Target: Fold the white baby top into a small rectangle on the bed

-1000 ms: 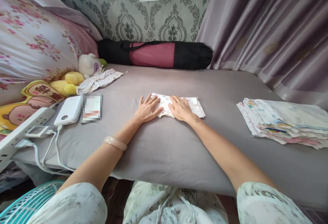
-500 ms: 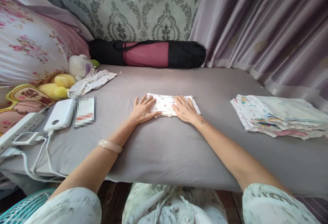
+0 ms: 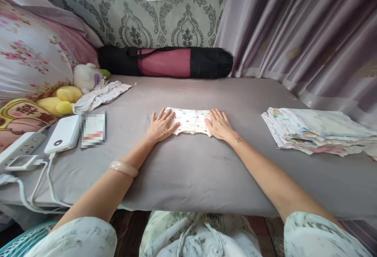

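A small white printed cloth garment point(image 3: 193, 122), folded into a flat oblong, lies on the grey bed sheet point(image 3: 188, 174) in front of me. My left hand point(image 3: 161, 125) rests flat over its left end, fingers spread, thumb toward the middle. Over the right end lies my right hand point(image 3: 218, 124), also flat with fingers apart. Neither hand grips the cloth; both press on it from above. The covered ends of the garment are hidden under my palms.
At the right is a stack of folded clothes point(image 3: 318, 129). To the left lie a white power bank point(image 3: 62, 133), a power strip point(image 3: 22, 147), cables, a blurred packet point(image 3: 93, 129), a crumpled printed cloth point(image 3: 101, 97) and plush toys. A black-and-red rolled bag point(image 3: 165, 62) lies along the wall.
My right hand has slid outward to the garment's right end, baring more of its middle. My left hand stays at the left end. The view has shifted slightly.
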`<control>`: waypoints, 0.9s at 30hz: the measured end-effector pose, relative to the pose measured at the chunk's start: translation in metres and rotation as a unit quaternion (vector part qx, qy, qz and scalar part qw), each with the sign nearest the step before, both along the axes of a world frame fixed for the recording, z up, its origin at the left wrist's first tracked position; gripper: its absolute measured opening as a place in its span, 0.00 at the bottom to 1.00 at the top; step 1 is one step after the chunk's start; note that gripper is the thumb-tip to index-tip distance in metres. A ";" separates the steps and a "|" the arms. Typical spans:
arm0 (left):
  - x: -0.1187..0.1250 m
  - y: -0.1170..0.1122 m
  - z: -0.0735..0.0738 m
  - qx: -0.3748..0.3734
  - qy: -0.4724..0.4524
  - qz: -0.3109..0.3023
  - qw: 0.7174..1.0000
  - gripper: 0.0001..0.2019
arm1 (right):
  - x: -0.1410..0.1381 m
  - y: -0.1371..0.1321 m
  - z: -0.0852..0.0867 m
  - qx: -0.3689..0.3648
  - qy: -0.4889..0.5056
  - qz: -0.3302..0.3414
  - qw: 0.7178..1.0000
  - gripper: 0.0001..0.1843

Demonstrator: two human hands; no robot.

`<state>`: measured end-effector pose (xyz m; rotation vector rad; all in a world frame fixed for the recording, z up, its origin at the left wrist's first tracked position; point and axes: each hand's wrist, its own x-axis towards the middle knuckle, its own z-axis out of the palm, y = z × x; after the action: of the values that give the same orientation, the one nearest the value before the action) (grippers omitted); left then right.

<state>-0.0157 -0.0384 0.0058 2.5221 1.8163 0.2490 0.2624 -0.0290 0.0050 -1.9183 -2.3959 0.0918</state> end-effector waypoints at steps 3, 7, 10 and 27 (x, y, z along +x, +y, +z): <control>0.000 0.001 0.000 0.000 0.004 0.002 1.000 0.32 | -0.001 0.001 -0.003 0.006 0.001 0.003 1.000 0.38; -0.002 0.003 -0.003 -0.006 0.000 -0.001 1.000 0.33 | -0.002 0.000 -0.002 0.003 0.012 0.000 1.000 0.38; -0.003 0.005 -0.004 -0.013 -0.006 -0.002 1.000 0.33 | -0.002 0.000 0.002 -0.008 0.021 -0.005 1.000 0.37; 0.016 0.011 0.009 -0.045 0.011 -0.169 0.984 0.34 | -0.014 -0.022 0.013 -0.020 0.033 0.124 0.992 0.37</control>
<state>0.0000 -0.0275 0.0151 2.7183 1.3366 0.1268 0.2487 -0.0510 0.0180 -1.5958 -2.5933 0.2130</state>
